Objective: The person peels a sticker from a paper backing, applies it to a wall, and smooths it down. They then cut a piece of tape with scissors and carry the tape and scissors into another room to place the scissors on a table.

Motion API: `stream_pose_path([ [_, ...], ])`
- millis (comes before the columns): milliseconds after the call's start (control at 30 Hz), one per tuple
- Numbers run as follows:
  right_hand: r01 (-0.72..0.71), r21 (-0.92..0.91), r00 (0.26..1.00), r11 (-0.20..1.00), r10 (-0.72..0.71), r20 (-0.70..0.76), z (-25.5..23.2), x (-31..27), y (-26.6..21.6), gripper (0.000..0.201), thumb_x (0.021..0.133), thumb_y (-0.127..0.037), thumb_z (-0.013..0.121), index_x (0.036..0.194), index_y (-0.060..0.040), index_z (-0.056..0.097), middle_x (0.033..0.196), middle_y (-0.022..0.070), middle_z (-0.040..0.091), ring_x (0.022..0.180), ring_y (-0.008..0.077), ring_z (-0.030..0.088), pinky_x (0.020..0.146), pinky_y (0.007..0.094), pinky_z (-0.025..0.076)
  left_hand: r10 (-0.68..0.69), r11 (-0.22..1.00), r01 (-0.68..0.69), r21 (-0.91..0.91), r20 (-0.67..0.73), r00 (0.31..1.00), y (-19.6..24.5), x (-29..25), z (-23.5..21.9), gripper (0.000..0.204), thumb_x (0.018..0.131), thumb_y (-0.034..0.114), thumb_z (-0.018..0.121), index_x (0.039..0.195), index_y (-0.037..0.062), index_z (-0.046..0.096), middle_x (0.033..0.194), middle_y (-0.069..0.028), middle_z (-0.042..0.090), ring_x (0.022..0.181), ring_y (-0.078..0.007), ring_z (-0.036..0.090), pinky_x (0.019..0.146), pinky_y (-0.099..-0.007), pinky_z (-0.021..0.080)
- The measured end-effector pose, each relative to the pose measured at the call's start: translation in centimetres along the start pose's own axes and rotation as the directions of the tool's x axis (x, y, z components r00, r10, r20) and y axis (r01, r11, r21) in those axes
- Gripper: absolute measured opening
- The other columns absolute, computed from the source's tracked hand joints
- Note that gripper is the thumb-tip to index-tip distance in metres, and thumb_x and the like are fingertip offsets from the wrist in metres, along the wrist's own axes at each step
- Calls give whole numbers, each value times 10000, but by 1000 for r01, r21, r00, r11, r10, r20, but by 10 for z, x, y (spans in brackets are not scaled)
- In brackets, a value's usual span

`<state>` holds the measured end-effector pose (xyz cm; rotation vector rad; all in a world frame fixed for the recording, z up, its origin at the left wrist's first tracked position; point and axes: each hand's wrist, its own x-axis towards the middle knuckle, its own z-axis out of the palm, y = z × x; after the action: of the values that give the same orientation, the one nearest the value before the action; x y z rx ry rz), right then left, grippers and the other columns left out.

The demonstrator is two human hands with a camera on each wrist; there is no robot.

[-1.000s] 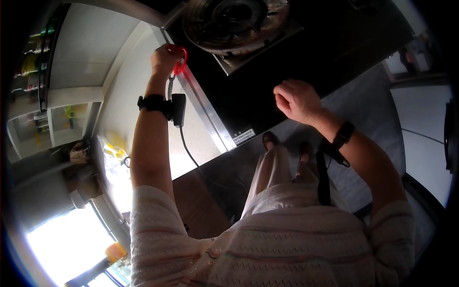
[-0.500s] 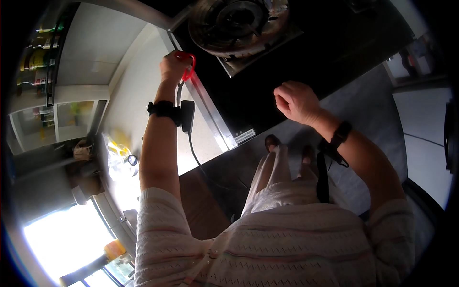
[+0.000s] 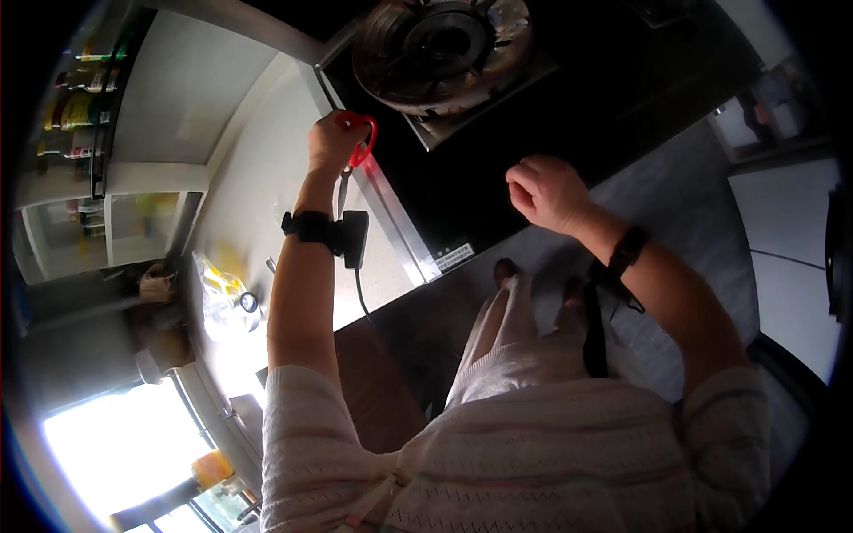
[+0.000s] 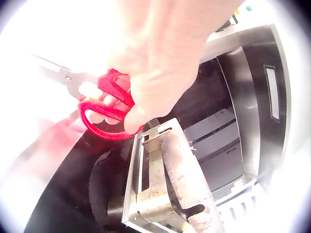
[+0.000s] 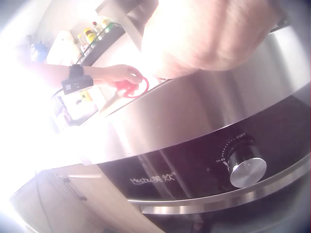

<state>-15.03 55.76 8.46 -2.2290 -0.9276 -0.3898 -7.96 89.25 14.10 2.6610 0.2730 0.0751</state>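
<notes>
Red-handled scissors are gripped by my left hand over the seam between the pale counter and the black stove top. In the left wrist view my fingers go through the red handle loops. The metal blades point away from the stove, over the bright counter. My right hand is curled into a fist above the stove's front edge. Nothing shows in it, though its palm side is hidden. The right wrist view has it above the steel front rim.
A gas burner sits at the back of the stove. On the stove's front is a round knob. A clear plastic bag lies further left on the counter. A wall rack holds bottles.
My left hand with the scissors has shifted a little to the right and nearer to me. The right hand has stayed almost in place, still curled.
</notes>
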Motion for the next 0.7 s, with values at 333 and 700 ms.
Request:
stream_pose_path([
  [333, -31, -5, 999, 999, 31, 24, 5, -3, -1, 102, 728, -85, 611, 730, -104, 510, 661, 9, 532, 617, 177, 558, 559, 289, 488, 34, 999, -35, 18, 7, 999, -24, 31, -8, 341, 700, 261, 719, 976, 78, 641, 811, -98, 679, 701, -212, 658, 686, -305, 520],
  [700, 1, -14, 1000, 1000, -1, -27, 6, -2, 0, 102, 729, -89, 614, 726, -106, 513, 651, 6, 535, 628, 170, 565, 573, 282, 492, 39, 992, -39, 120, 3, 999, -8, 12, -5, 366, 659, 268, 707, 960, 70, 643, 861, -135, 667, 783, -269, 645, 730, -344, 513],
])
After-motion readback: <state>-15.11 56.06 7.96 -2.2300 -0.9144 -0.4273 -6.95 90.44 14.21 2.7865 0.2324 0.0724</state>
